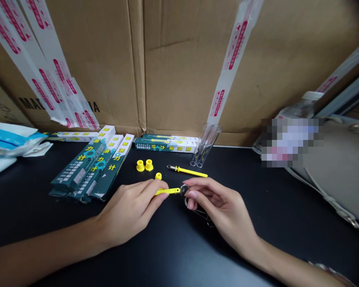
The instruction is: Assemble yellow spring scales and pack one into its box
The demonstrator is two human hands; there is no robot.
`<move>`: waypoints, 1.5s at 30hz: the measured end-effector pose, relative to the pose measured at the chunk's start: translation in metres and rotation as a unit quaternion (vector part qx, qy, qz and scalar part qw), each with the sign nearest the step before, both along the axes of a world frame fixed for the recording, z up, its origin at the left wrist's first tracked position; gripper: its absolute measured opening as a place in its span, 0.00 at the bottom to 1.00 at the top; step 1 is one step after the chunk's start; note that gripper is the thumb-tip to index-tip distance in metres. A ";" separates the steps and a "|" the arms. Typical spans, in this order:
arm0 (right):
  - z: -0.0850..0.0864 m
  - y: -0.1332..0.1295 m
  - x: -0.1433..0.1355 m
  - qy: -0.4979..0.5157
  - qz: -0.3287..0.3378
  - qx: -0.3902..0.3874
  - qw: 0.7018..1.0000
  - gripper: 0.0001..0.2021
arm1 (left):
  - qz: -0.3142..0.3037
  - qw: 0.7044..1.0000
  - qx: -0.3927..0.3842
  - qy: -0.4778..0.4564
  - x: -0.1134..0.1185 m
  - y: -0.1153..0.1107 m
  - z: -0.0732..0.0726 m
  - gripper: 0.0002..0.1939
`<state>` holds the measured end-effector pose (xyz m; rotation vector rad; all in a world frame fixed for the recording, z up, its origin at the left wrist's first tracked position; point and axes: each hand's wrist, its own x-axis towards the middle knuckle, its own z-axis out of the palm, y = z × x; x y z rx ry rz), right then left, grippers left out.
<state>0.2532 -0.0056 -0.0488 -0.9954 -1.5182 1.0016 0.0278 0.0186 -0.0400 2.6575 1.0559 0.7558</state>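
Between the thumb and fingers of my left hand (134, 205) is a yellow plastic rod (170, 191), its holed tip pointing right. My right hand (218, 203) pinches a small metal ring (184, 188) right by that tip. Whether the ring passes through the hole, I cannot tell. More bent wire (201, 213) shows beneath my right fingers, partly hidden. Beyond my hands lies another yellow rod (193, 172) with a metal spring and hook end. Two yellow caps (148, 165) stand to its left, and a smaller yellow nut-like piece (158, 175) sits just behind my left hand.
Two clear tubes (208, 145) stand tilted near the back. Green-and-white spring scale boxes (86, 167) are stacked at left, and more boxes (167, 145) lie against the large cardboard carton (179, 79). A plastic bottle (305, 105) and a beige bag (341, 171) occupy the right.
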 end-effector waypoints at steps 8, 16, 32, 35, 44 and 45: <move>-0.001 0.002 0.001 0.014 0.002 0.017 1.000 0.05 | -0.038 0.999 0.002 0.010 -0.001 0.000 -0.002 0.10; -0.004 0.000 0.003 -0.037 -0.006 0.026 0.999 0.04 | -0.061 0.998 0.002 0.005 0.000 0.000 0.000 0.10; -0.002 0.000 0.006 -0.145 -0.007 0.114 0.983 0.07 | -0.066 0.998 -0.014 -0.005 -0.001 -0.002 0.001 0.09; -0.002 -0.002 0.006 -0.133 0.000 0.122 0.984 0.09 | -0.066 0.998 -0.014 -0.005 -0.002 -0.002 0.000 0.09; 0.000 -0.001 0.002 0.093 0.033 -0.008 0.995 0.14 | -0.072 0.997 -0.019 0.015 -0.001 0.000 -0.002 0.08; 0.001 -0.001 0.002 0.098 0.037 -0.022 0.994 0.13 | -0.072 0.997 -0.018 0.017 -0.001 0.000 -0.002 0.08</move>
